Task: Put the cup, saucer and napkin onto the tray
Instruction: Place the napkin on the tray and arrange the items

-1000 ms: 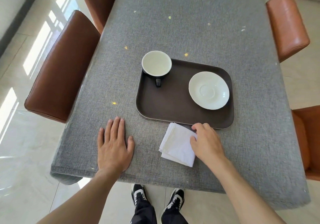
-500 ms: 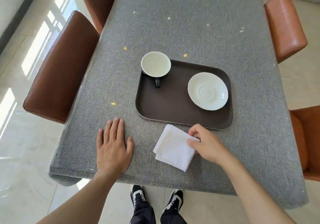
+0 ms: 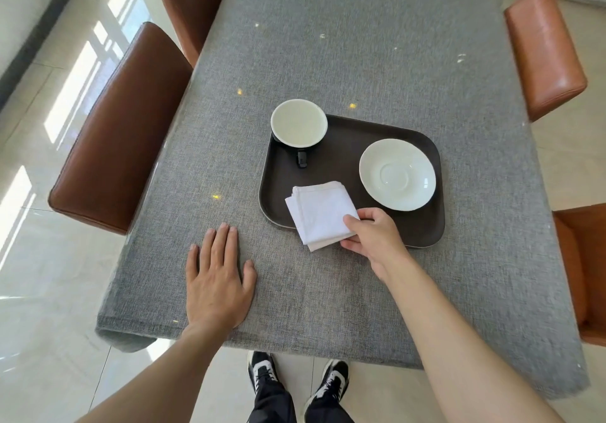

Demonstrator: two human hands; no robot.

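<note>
Right hand: the right hand [image 3: 373,237] pinches the near right corner of the folded white cloth napkin [image 3: 319,214], thumb on top and fingers underneath.
Napkin: it is over the near left part of the dark brown rounded rectangular tray [image 3: 347,167], with its near corner sticking out past the tray's near rim above the cloth; whether it rests on the tray or is held just above it cannot be told.
Left hand: the left hand [image 3: 218,280] lies flat and open, palm down, on the grey woven tablecloth [image 3: 360,45], near the table's near edge and holding nothing.
Cup: the black cup with a white inside [image 3: 299,123] stands upright at the tray's far left corner, handle pointing toward the person.
Saucer: the round white saucer [image 3: 397,174] lies on the tray's right side, just beside the napkin and apart from the cup.
Surroundings: brown leather chairs [image 3: 121,127] stand along both long sides of the table, and the person's black and white shoes [image 3: 262,372] show on the pale tiled floor below the near edge.
</note>
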